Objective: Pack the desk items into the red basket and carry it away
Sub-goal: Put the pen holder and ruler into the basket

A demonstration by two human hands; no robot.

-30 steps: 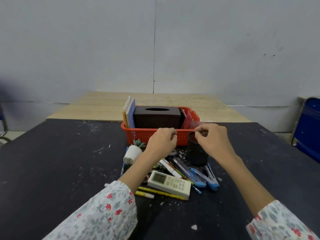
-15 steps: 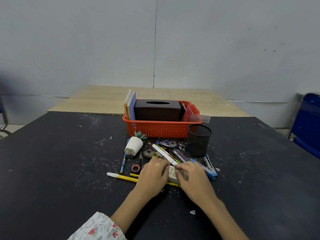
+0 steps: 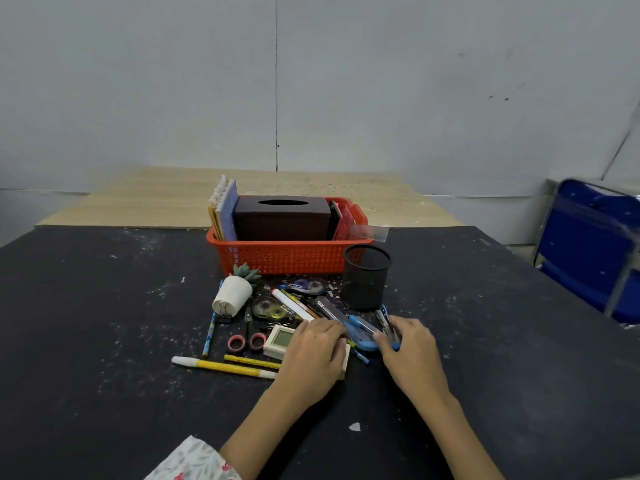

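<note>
Left hand lay flat over the half-hidden remote, right hand had shifted onto blue pens, grip unclear, red basket behind, both sleeves nearly cut off

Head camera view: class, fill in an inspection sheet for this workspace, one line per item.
Surface: black table, flecked with white specks.
Job's things: red basket holds notebooks and a dark tissue box; a clear ruler sticks out over its right rim.
Clutter: mesh pen cup upright; white plant pot tipped over; scissors, tape rolls, yellow pen, remote loose.
Hands: left hand rests on the remote; right hand touches blue pens.
Cables: nothing seen.
Surroundings: grey wall, wooden tabletop behind, blue chair at right.
</note>
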